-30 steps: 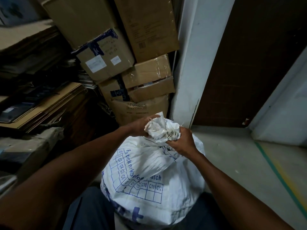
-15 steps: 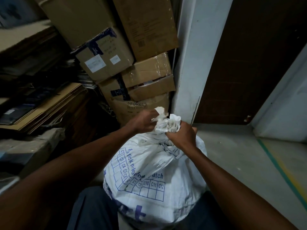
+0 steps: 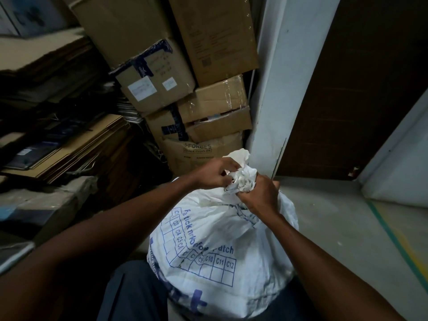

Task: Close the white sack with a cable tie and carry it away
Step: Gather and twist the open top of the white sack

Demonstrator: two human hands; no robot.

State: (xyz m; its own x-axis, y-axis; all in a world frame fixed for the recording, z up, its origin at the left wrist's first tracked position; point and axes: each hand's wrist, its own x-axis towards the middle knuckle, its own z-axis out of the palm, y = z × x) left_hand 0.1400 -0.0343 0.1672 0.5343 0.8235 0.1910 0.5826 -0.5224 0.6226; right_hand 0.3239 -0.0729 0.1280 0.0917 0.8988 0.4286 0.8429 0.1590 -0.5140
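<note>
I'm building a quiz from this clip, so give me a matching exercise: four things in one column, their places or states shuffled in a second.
Things:
1. left hand
2. right hand
3. white woven sack with blue print
4. brown cardboard box marked FORBES

States:
A. stands full between the person's legs
B. grips the gathered neck from below
C. lowest in the stack behind
D. pinches the bunched top

Pairs: 1-D, 2-B, 3-A, 4-C

white sack [image 3: 220, 242] looks like woven plastic, matt and crinkled, blue print on it. cardboard boxes [image 3: 208, 42] behind are brown and dull, one [image 3: 220, 98] wrapped in glossy clear tape. flattened cardboard sheets [image 3: 76, 144] show rough corrugated edges. floor [image 3: 335, 228] smooth, matt grey.
</note>
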